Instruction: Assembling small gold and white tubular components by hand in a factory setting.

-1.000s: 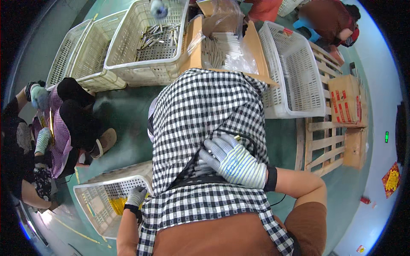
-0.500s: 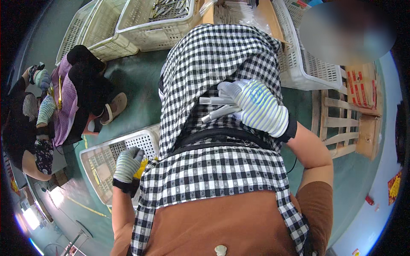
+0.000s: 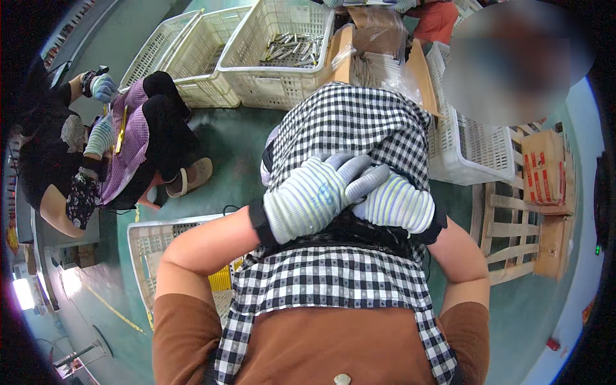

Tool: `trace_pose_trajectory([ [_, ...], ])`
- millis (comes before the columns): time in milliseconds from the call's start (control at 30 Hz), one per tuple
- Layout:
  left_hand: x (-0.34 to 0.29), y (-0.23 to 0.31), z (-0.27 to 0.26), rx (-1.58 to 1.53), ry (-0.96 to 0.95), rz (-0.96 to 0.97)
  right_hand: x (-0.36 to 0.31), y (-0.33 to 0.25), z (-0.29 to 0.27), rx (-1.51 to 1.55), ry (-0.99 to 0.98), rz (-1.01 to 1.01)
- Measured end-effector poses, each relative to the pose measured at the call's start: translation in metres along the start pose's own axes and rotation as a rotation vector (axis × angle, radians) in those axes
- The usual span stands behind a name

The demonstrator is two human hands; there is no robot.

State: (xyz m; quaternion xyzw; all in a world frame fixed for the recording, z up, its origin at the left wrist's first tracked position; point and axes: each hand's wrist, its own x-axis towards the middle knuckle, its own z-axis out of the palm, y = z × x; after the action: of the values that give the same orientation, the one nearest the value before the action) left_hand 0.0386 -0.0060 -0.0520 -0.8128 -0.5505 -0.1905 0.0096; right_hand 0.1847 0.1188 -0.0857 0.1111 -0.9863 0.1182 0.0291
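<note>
My left hand, in a striped glove with grey fingertips, reaches across my lap with its fingers stretched out and close together. It lies against my right hand, gloved alike, and the two overlap over the checked apron. My right hand is curled in, its fingers largely covered. Whatever it holds is hidden; the grey tubes seen earlier do not show. Beside my left elbow stands a white crate with yellow ribbed pieces in it.
Ahead, a white crate holds several metal tubes, beside an open cardboard box of pale tubes. At the right are another crate, a wooden pallet and a carton. A co-worker's gloved hands work at left.
My left hand has come from the crate at left to my right hand on the lap. The tubes in my right hand have gone out of sight. The view has tilted upward.
</note>
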Motion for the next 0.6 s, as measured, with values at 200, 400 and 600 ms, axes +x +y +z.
trace_pose_trajectory([
  [200, 0.002, -0.003, 0.021, -0.057, -0.115, -0.076, -0.002, -0.011, -0.021, 0.844, -0.077, 0.629],
  [400, 0.023, -0.012, 0.003, 0.041, 0.134, -0.089, 0.008, 0.003, -0.071, 1.277, -0.022, 0.666],
  [600, 0.024, -0.027, -0.013, -0.354, 0.213, -0.388, 0.005, 0.016, -0.107, 1.443, 0.057, 0.705],
])
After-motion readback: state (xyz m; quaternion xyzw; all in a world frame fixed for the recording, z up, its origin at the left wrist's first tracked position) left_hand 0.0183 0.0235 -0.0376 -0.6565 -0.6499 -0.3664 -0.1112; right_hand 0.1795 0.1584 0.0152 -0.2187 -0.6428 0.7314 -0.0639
